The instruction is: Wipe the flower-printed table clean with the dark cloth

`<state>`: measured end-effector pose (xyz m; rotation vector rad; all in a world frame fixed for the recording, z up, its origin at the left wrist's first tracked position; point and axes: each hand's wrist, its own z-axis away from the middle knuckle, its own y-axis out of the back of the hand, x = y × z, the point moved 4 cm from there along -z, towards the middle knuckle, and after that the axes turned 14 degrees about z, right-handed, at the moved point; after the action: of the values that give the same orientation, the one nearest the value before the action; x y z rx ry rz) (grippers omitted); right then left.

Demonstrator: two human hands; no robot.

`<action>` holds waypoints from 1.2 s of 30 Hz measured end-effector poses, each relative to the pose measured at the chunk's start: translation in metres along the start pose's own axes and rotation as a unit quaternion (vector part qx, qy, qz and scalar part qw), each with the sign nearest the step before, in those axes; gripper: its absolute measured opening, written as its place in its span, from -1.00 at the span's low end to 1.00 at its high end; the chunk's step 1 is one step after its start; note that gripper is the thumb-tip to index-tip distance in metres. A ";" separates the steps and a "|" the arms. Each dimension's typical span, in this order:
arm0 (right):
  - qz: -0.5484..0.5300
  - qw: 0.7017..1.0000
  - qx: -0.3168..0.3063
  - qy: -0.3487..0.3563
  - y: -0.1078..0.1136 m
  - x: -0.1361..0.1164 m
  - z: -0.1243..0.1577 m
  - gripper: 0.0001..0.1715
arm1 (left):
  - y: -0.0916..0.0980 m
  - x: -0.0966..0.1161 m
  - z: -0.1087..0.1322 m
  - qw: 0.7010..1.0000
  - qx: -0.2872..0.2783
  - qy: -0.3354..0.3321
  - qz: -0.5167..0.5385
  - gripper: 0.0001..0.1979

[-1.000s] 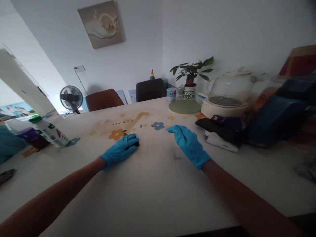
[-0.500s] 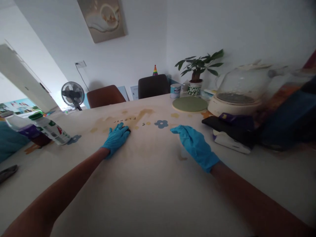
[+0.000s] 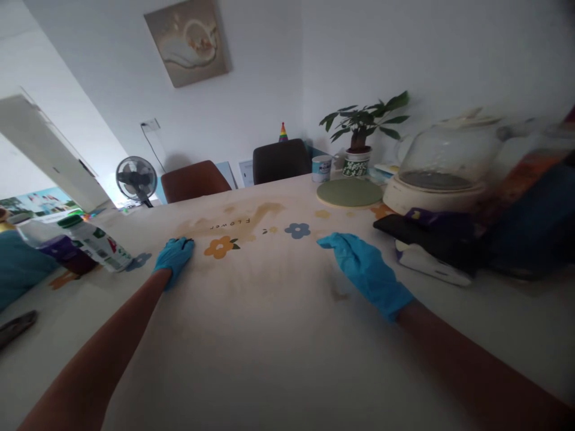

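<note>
My left hand (image 3: 174,261), in a blue glove, rests low on the pale tablecloth (image 3: 260,335), left of a printed orange flower (image 3: 220,247). Something small and dark shows at its bent fingertips, too little of it to name. Also gloved in blue, my right hand (image 3: 366,272) is over the cloth, right of a printed blue flower (image 3: 297,231). Its fingers are pressed together and point left; anything inside them is hidden. Brownish stains (image 3: 265,211) mark the cloth beyond the hands.
Two bottles, one green-capped (image 3: 105,246), lie tilted at left near a dark object (image 3: 17,328). At right are a green round mat (image 3: 349,192), a cup (image 3: 321,168), a potted plant (image 3: 357,161), a glass kettle (image 3: 440,158) and a black item (image 3: 417,236). Chairs stand behind.
My left hand has slid left across the cloth, uncovering the printed orange flower. My right hand keeps about the same place over the cloth, while the view has shifted slightly.
</note>
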<state>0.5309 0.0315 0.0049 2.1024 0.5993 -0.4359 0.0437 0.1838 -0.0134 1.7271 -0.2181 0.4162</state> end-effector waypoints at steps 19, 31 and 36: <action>-0.022 0.999 -0.022 0.011 -0.014 -0.012 0.000 -0.57 | -0.019 0.112 0.131 0.960 -0.143 -0.208 0.119 -0.67; 0.001 0.999 -0.038 -0.023 -0.010 0.000 -0.005 -0.57 | -0.087 0.247 0.155 0.911 -0.202 -0.345 0.104 -0.42; 0.000 0.999 -0.028 -0.029 -0.004 -0.001 -0.004 -0.58 | -0.080 0.244 0.154 0.894 -0.194 -0.391 0.099 -0.59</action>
<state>0.5278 0.0367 0.0051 2.0293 0.5712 -0.4735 0.3213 0.0694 -0.0138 1.3926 -0.9982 -0.2023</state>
